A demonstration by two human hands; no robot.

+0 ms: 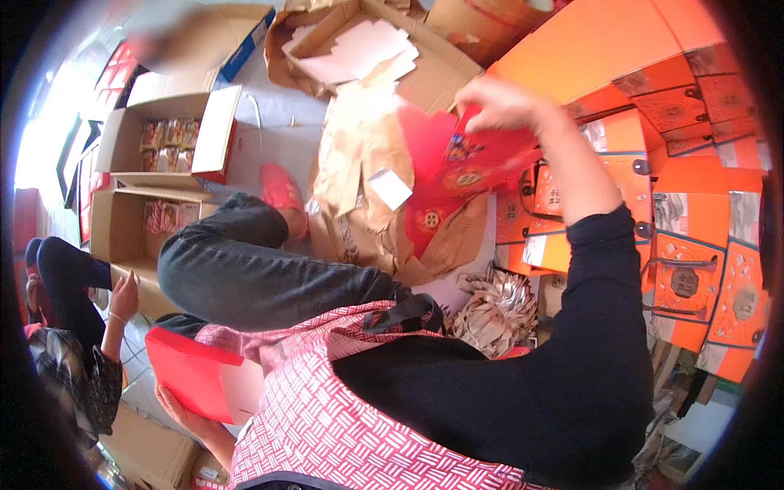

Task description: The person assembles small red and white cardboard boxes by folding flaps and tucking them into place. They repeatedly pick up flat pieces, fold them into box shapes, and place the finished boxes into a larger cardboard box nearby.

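Sheet, printed red, is pinched by the right hand.
Left hand grasps red carton along its edge, apparently for steadiness.

Grey floor bears open cartons and brown paper.

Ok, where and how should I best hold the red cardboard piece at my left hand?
Probably by its left edge, coming in from the left, where your left hand already is. That edge of the red cardboard piece faces away from your body, while its pale right end overlaps your patterned apron in this view, so access looks tighter there.
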